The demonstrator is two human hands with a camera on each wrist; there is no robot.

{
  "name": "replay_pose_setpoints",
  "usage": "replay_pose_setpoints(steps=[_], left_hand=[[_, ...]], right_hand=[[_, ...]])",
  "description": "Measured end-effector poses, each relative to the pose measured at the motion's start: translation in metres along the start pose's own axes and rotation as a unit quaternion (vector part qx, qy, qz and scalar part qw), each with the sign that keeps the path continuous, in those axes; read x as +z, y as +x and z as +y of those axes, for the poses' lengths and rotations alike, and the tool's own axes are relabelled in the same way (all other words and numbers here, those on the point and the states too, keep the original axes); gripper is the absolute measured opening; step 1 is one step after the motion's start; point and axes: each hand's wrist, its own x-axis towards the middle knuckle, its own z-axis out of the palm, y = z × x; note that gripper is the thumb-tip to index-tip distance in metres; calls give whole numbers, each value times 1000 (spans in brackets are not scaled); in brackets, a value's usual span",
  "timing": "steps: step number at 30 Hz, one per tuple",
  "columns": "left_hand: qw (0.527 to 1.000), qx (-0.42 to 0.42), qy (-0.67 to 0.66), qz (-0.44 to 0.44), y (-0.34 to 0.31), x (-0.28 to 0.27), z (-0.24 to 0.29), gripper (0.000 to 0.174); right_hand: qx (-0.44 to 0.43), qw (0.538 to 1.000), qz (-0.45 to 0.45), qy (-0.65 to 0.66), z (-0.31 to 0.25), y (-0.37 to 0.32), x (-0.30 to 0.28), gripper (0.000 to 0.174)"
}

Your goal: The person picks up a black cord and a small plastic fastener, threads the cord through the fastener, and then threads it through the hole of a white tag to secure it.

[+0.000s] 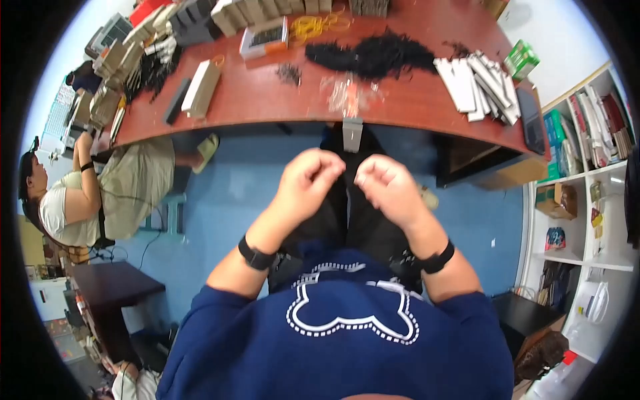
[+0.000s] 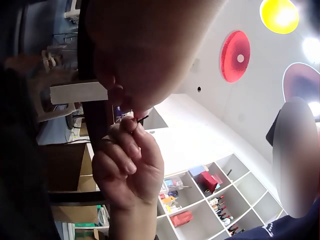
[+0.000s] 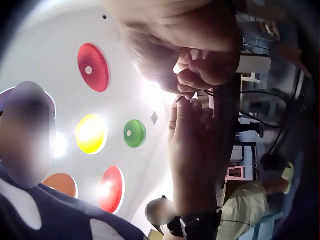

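Both hands are raised over the lap, just short of the table's front edge, fingertips facing each other with a small gap. My left hand (image 1: pixel 308 183) pinches with thumb and curled fingers. Opposite it, my right hand (image 1: pixel 393 191) has its fingers curled in a pinch too. A thin black cord (image 2: pixel 144 119) shows at the meeting fingertips in the left wrist view; against the dark trousers it is lost in the head view. Beyond the hands, a narrow grey box (image 1: pixel 352 135) sits at the table edge, with clear plastic wrappers (image 1: pixel 347 97) behind it.
On the red-brown table (image 1: pixel 253 100) lie a heap of black cords (image 1: pixel 380 57), white strips (image 1: pixel 460 87), a long pale box (image 1: pixel 201 90) and yellow cord (image 1: pixel 313 27). Another person (image 1: pixel 73 193) sits at left. White shelves (image 1: pixel 580 220) stand at right.
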Motion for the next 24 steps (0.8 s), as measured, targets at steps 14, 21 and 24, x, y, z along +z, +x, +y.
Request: replay_pose_setpoints(steps=[14, 21, 24], left_hand=[[984, 107, 122, -73, 6, -3, 3, 16], [984, -106, -142, -7, 2, 10, 2, 18], [992, -68, -110, -5, -1, 10, -10, 35]], right_hand=[[20, 1000, 15, -3, 2, 2, -2, 2], [-40, 996, 82, -13, 11, 1, 7, 2], [-27, 997, 72, -24, 6, 2, 10, 2]])
